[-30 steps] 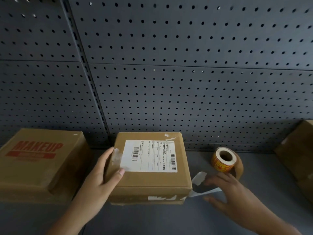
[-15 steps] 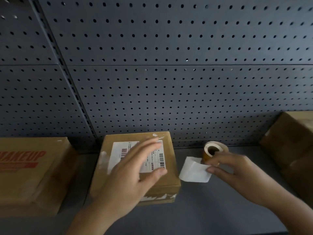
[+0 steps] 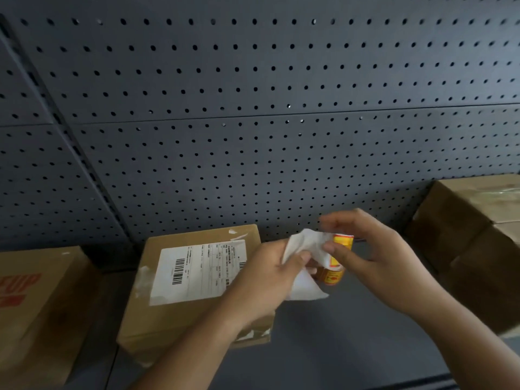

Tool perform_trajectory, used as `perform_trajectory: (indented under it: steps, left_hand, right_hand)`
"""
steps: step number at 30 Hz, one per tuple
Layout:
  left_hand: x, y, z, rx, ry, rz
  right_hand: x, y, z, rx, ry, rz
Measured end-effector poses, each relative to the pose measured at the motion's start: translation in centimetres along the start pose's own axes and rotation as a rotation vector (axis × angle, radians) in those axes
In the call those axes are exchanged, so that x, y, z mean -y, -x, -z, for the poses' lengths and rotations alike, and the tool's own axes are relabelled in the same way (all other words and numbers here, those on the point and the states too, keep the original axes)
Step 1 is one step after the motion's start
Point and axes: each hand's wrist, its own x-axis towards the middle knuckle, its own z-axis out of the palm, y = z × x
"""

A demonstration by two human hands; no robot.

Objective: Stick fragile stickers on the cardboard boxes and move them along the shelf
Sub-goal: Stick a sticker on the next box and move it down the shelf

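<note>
A small cardboard box [image 3: 168,313] with a white barcode label [image 3: 197,271] lies on the dark shelf [image 3: 323,347], left of centre. Both my hands meet just right of it, raised off the shelf. My left hand [image 3: 267,277] pinches the white backing strip [image 3: 305,266] of the sticker roll. My right hand [image 3: 374,257] pinches an orange and yellow fragile sticker [image 3: 342,244] at the strip's upper end. The orange roll [image 3: 332,275] sits behind the strip, mostly hidden by my fingers.
A larger box with red print [image 3: 36,305] stands at the far left. Stacked brown boxes [image 3: 478,237] fill the right end of the shelf. A grey pegboard wall [image 3: 253,108] backs the shelf.
My left hand left the labelled box and moved right to grasp the backing strip. My right hand lifted the strip off the shelf and now grips a sticker on it.
</note>
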Motion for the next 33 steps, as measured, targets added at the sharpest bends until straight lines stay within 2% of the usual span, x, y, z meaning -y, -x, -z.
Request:
perform_trajectory:
  steps: [2,6,16,28,33]
  left_hand:
    - [0.1,0.1,0.1,-0.05,0.091,0.083]
    - [1.0,0.1,0.0,-0.105,0.273,0.211]
    - [1.1,0.6,-0.3,-0.146,0.615,0.26]
    - [0.7,1.6,-1.3,-0.118,0.486,0.177]
    - [0.8,1.9,-1.6,-0.122,0.426,0.145]
  right_hand:
    - [-1.1,0.1,0.0,-0.037,0.073,-0.031]
    - [-2.4,0.7,-0.8,0.011,0.118,-0.126]
    - [-1.0,1.3,-3.7,-0.139,-0.164,-0.254]
    - [-0.1,1.9,-3.3,-0.102,-0.151,-0.304]
    - [-0.4,1.8,-3.0,-0.138,-0.019,-0.302]
